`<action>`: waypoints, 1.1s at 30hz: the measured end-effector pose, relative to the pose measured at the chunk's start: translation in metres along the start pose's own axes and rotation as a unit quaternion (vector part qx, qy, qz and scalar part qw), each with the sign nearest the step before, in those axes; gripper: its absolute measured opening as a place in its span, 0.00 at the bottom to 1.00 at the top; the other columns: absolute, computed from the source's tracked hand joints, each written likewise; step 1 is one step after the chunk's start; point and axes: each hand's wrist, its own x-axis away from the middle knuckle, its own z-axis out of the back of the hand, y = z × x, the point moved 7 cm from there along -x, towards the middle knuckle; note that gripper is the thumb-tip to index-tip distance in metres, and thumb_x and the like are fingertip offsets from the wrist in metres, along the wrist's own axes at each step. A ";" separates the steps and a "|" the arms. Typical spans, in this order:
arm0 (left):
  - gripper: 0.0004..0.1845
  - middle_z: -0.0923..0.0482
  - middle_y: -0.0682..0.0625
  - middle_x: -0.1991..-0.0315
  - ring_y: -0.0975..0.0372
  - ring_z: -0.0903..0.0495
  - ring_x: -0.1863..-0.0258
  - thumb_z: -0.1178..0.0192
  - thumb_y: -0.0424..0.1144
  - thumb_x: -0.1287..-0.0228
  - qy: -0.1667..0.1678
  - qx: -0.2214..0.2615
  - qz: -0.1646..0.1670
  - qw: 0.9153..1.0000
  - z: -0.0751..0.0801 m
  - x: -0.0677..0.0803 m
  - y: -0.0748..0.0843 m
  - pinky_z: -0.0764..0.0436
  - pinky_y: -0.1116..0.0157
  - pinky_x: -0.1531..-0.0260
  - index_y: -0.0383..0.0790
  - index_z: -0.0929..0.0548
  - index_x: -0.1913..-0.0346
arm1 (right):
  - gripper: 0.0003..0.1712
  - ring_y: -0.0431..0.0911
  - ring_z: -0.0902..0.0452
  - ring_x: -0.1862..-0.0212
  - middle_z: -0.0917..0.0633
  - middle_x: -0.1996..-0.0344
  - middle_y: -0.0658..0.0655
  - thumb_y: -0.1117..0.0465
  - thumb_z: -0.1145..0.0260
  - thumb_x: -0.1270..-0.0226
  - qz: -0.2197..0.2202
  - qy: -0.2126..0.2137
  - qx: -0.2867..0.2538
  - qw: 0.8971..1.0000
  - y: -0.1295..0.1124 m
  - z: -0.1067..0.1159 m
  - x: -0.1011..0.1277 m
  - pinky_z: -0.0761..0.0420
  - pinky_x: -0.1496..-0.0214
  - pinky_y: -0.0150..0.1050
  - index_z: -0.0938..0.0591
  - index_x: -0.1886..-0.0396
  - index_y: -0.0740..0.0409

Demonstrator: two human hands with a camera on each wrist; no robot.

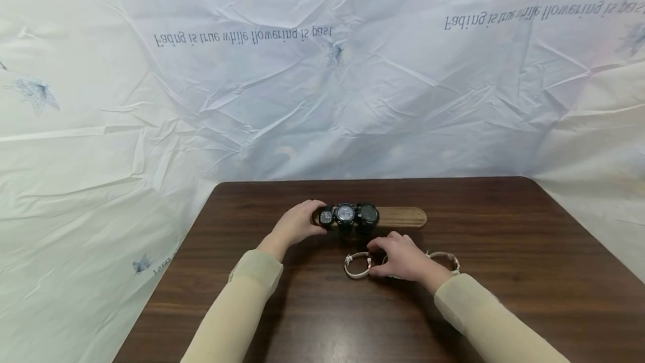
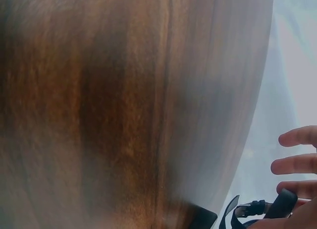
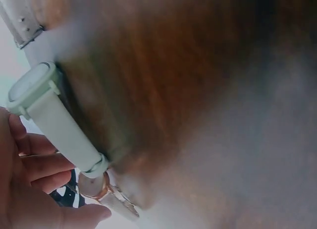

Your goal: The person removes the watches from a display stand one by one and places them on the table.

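Observation:
A wooden stand (image 1: 400, 217) lies across the dark table (image 1: 504, 228) and carries three black watches (image 1: 345, 213). My left hand (image 1: 313, 218) curls round the stand's left end and grips the small black watch (image 1: 326, 217); its strap (image 2: 250, 209) shows by my fingers (image 2: 294, 164) in the left wrist view. My right hand (image 1: 375, 261) rests on the table in front of the stand and pinches a white-strapped watch (image 1: 356, 266) with a rose-gold case (image 3: 91, 185). A pale watch (image 3: 30, 87) lies right beside that hand. Another white watch (image 1: 447, 258) shows behind my right wrist.
A crinkled white sheet (image 1: 322, 99) with printed text hangs behind and beside the table. The table's back edge runs just beyond the stand. Bare wood lies to the right of the stand and in front of my forearms.

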 end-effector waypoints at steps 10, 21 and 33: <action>0.33 0.31 0.52 0.48 0.61 0.30 0.52 0.34 0.49 0.57 0.004 -0.011 -0.004 1.000 0.001 0.000 0.000 0.30 0.60 0.55 0.49 0.32 0.44 | 0.28 0.45 0.34 0.55 0.23 0.60 0.43 0.44 0.33 0.55 -0.024 0.005 -0.048 0.999 0.005 0.012 0.005 0.37 0.51 0.50 0.23 0.53 0.50; 0.34 0.30 0.51 0.49 0.59 0.29 0.53 0.33 0.48 0.58 0.010 -0.012 -0.012 1.000 0.001 0.001 0.001 0.29 0.58 0.56 0.47 0.32 0.44 | 0.27 0.46 0.31 0.60 0.25 0.59 0.45 0.44 0.35 0.51 -0.035 0.010 -0.103 0.994 0.009 0.027 0.009 0.30 0.62 0.40 0.25 0.53 0.51; 0.34 0.31 0.52 0.48 0.60 0.30 0.52 0.34 0.49 0.56 0.004 -0.020 -0.007 1.000 0.000 0.000 0.001 0.30 0.59 0.55 0.50 0.33 0.43 | 0.27 0.46 0.32 0.58 0.24 0.60 0.48 0.43 0.37 0.49 -0.029 0.096 -0.051 0.994 0.022 0.052 0.015 0.30 0.60 0.42 0.24 0.53 0.53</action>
